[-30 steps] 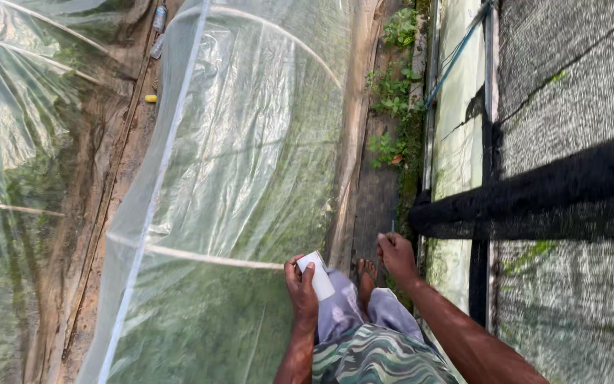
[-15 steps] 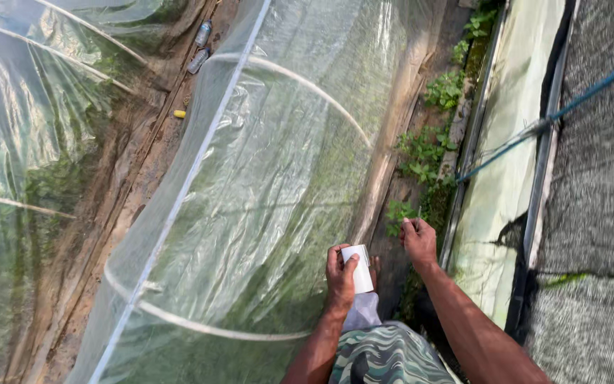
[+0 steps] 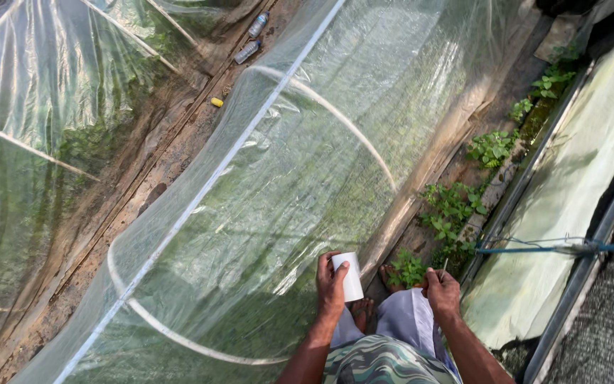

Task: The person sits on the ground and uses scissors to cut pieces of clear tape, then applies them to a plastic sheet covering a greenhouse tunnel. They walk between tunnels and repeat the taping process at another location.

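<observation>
Low in the frame, the left hand (image 3: 331, 286) is clamped on a white cup (image 3: 350, 276), the right hand (image 3: 443, 291) pinches a thin stem, and the plastic tunnel cover (image 3: 307, 163) remains fully closed.

1. I am standing in a plant nursery or small vegetable farm, out in daylight, on a narrow dirt path (image 3: 456, 142).
2. A long low tunnel of clear plastic sheeting (image 3: 300, 192) runs ahead of me, stretched over bent white hoops (image 3: 335, 117), with green growth dimly visible beneath it.
3. A second plastic-covered tunnel (image 3: 44, 107) lies to my left, past a strip of bare brown soil (image 3: 143, 185).
4. Small leafy weeds (image 3: 456, 210) grow along the path's edge.
5. To my right is dark shade netting (image 3: 605, 334) and a blue rope (image 3: 534, 249).
6. Two plastic bottles (image 3: 252, 39) lie on the soil far ahead.
</observation>
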